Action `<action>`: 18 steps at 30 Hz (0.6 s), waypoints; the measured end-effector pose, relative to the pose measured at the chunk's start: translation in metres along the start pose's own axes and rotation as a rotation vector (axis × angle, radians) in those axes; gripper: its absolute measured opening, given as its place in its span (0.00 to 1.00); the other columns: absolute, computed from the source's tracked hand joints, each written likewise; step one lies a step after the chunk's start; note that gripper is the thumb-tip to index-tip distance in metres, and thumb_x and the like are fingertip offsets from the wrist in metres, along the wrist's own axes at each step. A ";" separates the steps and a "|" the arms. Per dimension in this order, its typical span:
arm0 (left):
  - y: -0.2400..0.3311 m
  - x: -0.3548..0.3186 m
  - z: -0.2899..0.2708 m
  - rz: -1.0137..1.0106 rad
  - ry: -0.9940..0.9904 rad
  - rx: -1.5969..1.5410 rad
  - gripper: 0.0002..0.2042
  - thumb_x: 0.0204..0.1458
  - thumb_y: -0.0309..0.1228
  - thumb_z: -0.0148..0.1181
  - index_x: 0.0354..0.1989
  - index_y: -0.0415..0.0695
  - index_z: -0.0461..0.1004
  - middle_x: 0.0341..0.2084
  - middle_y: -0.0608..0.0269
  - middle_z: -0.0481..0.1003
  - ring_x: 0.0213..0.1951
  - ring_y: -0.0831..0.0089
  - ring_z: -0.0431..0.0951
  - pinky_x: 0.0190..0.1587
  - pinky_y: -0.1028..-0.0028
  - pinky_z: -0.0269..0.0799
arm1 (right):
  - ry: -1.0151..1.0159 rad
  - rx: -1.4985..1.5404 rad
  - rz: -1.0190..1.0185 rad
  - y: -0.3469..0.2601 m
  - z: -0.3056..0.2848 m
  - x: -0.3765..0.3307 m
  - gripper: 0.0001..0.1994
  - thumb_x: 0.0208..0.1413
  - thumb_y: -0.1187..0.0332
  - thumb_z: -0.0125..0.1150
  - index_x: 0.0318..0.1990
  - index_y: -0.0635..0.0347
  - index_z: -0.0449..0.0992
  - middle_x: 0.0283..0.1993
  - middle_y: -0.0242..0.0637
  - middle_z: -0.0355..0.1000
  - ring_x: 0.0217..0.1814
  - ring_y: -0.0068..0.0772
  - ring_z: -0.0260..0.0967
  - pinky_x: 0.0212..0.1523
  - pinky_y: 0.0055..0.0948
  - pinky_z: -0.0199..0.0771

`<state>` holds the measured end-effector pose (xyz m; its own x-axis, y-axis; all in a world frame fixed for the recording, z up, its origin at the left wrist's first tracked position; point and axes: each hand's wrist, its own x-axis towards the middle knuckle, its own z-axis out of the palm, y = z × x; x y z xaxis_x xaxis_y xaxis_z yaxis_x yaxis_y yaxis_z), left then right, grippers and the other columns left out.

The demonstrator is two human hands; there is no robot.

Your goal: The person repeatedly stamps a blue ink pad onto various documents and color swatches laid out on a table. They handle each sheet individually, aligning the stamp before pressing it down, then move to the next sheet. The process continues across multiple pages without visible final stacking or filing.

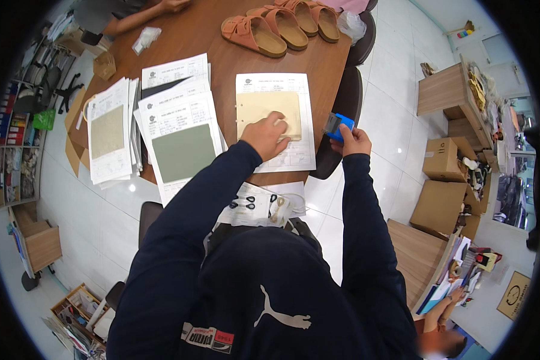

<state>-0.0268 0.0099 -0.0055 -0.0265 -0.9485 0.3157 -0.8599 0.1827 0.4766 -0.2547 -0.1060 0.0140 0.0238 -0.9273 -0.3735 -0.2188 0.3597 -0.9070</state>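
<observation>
My left hand [267, 137] lies on a cream-coloured swatch [258, 105], its fingers apart and slightly bent. Beneath the swatch is a printed white sheet [303, 157] on the wooden table. Off the table's right edge, my right hand [355, 143] grips a small blue plastic device [338, 125] with a clear or greyish front part; its exact kind I cannot make out. Left of my left forearm, a sheet with a grey-green swatch [183, 153] tops a pile of papers. Farther left, another pile bears a beige swatch [107, 132].
Several orange two-strap sandals [255, 37] stand at the table's far end. Near my body lies a card with cord loops [252, 204]. Dark chairs [329, 153] line the right edge. Another person's arm [132, 21] rests at the far left; someone else [441, 336] is at the lower right.
</observation>
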 end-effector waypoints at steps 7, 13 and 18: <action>-0.027 -0.016 0.001 -0.845 -0.020 0.124 0.24 0.47 0.33 0.63 0.51 0.33 0.67 0.43 0.36 0.70 0.47 0.43 0.71 0.53 0.57 0.68 | 0.019 -0.376 -0.167 0.056 0.052 0.030 0.26 0.58 0.46 0.51 0.43 0.66 0.71 0.42 0.57 0.74 0.47 0.58 0.71 0.50 0.40 0.68; -0.048 0.017 -0.006 -1.040 0.009 -0.256 0.25 0.43 0.44 0.66 0.42 0.34 0.77 0.33 0.41 0.79 0.39 0.52 0.80 0.45 0.61 0.74 | -0.121 -1.012 -0.656 0.072 0.047 0.049 0.16 0.56 0.62 0.55 0.47 0.63 0.72 0.42 0.59 0.73 0.47 0.59 0.70 0.48 0.47 0.70; -0.006 0.020 -0.044 -0.707 0.253 -0.494 0.18 0.50 0.31 0.58 0.47 0.34 0.72 0.39 0.39 0.76 0.42 0.49 0.77 0.49 0.62 0.70 | -0.068 0.255 0.270 0.049 0.041 0.049 0.26 0.59 0.45 0.47 0.57 0.52 0.65 0.48 0.40 0.70 0.46 0.46 0.71 0.46 0.54 0.70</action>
<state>-0.0001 0.0011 0.0338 0.5894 -0.8067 -0.0416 -0.3140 -0.2763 0.9083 -0.2247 -0.1291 -0.0568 0.0653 -0.7898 -0.6098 0.0241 0.6122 -0.7903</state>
